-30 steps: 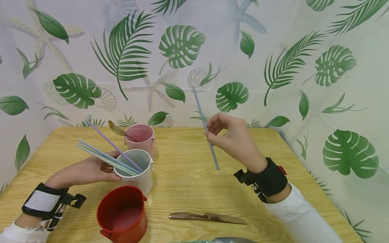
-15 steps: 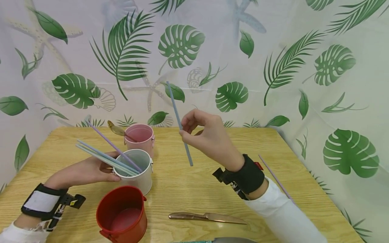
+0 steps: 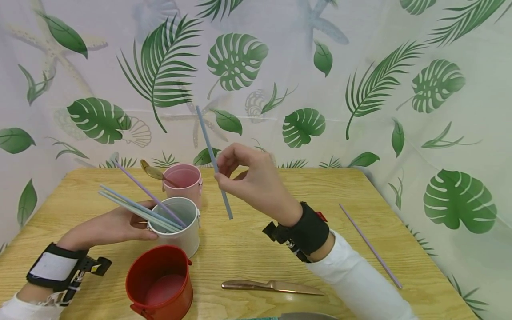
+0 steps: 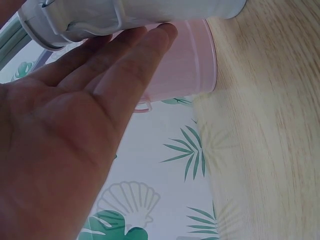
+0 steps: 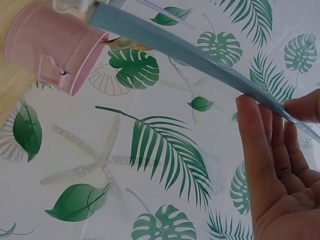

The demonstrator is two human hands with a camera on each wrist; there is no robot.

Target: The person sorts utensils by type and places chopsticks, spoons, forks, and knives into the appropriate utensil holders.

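Note:
My right hand [image 3: 256, 180] pinches a blue straw [image 3: 206, 138] between thumb and fingertips, holding it tilted above the table. In the right wrist view the straw [image 5: 175, 50] runs diagonally past the fingers. My left hand [image 3: 108, 229] holds a small white bucket [image 3: 186, 242] at its left side, thumb in front and the other fingers behind. Leaning in that bucket are a purple straw [image 3: 140, 186] and several blue and pale green straws [image 3: 130, 205]. The held straw is right of the bucket and apart from it. A separate purple straw [image 3: 370, 244] lies on the table at the right.
Behind the white bucket stands a pink bucket [image 3: 193, 191] with an amber spoon [image 3: 151, 169] leaning in it. A red bucket [image 3: 182, 298] stands in front. A copper-coloured knife [image 3: 272, 286] lies near the front, and another blade [image 3: 308, 316] is cut off by the lower edge.
My right hand has moved left with the blue straw, closer to the white bucket. The purple straw on the right has come into view from behind the arm. My left hand stays put.

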